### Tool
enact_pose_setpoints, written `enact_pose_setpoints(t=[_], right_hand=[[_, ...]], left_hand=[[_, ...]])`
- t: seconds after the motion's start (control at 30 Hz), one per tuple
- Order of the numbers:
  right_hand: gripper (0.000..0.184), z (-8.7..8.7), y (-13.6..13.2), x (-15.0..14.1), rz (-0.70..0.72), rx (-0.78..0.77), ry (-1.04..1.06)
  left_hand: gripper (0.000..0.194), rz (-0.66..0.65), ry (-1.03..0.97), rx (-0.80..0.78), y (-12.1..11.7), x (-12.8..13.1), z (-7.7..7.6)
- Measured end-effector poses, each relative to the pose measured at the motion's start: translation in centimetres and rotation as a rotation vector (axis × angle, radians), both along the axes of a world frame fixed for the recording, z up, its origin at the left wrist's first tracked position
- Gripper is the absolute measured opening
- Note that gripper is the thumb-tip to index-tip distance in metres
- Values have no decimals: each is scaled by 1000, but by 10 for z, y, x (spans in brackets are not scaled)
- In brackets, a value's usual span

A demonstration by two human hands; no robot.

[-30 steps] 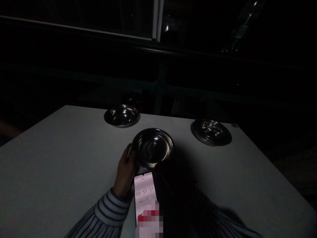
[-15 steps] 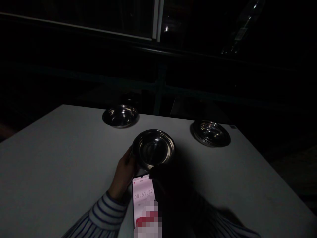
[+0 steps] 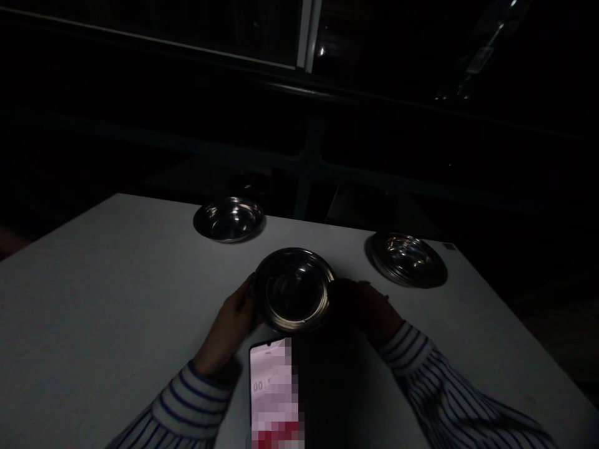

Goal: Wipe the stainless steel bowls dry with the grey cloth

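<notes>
The left hand (image 3: pixel 231 324) grasps the bowl (image 3: pixel 294 290) by its left side. The right hand (image 3: pixel 369 308) is at the bowl's right rim, too dark to tell whether its fingers grip. The bowl is over the middle of the white desk (image 3: pixel 140 299). A lit phone (image 3: pixel 269 368) is just on its near side; a second bowl (image 3: pixel 229 221) sits beyond it to the left, a third bowl (image 3: pixel 409 259) to the right.

White table (image 3: pixel 140 299) across the lower view, small dark patch (image 3: pixel 449 246) at its far right corner. Phone (image 3: pixel 266 368) bottom centre, screen lit, partly pixelated. Background mostly black: pale frame (image 3: pixel 304 31) up top, clear bottle-like item (image 3: pixel 480 60) upper right, pale label, rest too dark.
</notes>
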State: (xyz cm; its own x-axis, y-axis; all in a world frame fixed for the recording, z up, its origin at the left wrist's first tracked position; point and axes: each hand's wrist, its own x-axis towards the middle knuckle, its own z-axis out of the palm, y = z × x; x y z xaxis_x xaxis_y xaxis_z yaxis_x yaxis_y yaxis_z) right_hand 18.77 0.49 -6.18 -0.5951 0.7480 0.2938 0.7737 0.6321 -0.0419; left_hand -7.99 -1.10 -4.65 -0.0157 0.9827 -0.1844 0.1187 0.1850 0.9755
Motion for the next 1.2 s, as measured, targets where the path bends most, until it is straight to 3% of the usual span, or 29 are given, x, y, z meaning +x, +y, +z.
enact_pose_setpoints(t=[0.17,0.43,0.53,0.73,0.83,0.93,1.1,1.2], right_hand=[[33,6,33,7,-23,-152,-10],[38,29,77,-21,-5,-275,-81],[41,25,63,-17,-53,-291,-82],[45,6,-10,12,-13,-149,8],[44,11,-18,9,-95,-209,-106],[42,23,12,-10,-222,-268,-256],[31,37,83,-63,-110,-221,-326],[28,36,97,-98,5,-172,-332]], left_hand=[[63,-10,4,-44,2,-1,1],[54,-14,-81,77,4,-2,-7],[48,7,-83,113,3,0,-7],[48,75,-121,101,4,6,-10],[50,65,-151,106,4,6,-12],[50,18,-149,110,5,2,-14],[51,-23,-105,170,10,-5,-23],[53,-43,-75,188,11,-6,-27]])
